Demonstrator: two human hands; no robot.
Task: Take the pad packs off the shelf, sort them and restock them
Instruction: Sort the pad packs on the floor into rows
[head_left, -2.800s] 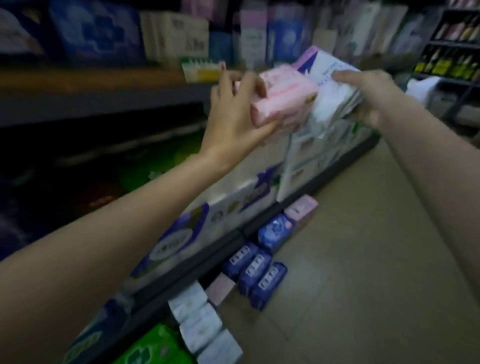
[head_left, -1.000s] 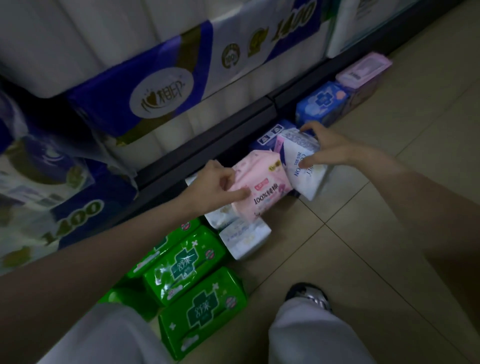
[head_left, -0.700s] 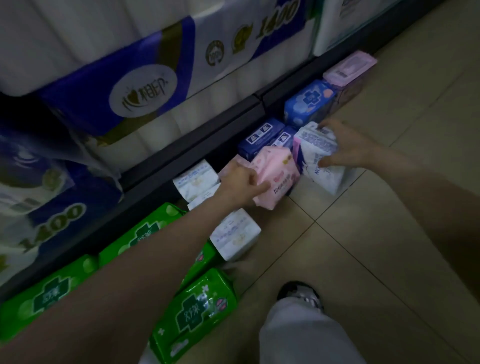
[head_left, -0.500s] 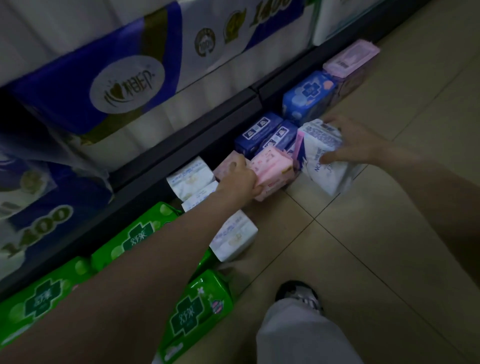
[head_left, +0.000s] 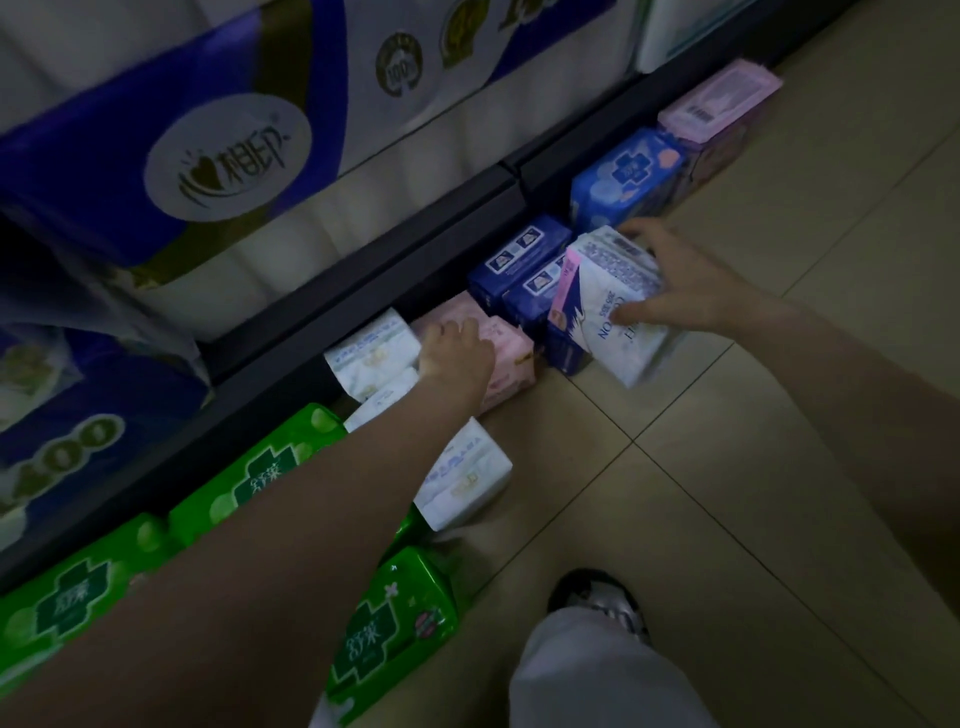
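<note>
Along the base of the shelf (head_left: 363, 280), my packs sit on the tiled floor (head_left: 779, 467): green packs (head_left: 249, 483) at my left, white packs (head_left: 371, 358), a pink pack (head_left: 506, 364), dark blue packs (head_left: 519, 254), a blue pack (head_left: 628, 182) and a lilac pack (head_left: 719, 109) farthest along.

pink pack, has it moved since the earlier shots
Yes. The pink pack, held up by the shelf earlier, now lies on the floor beside the dark blue packs, under the left hand.
</note>
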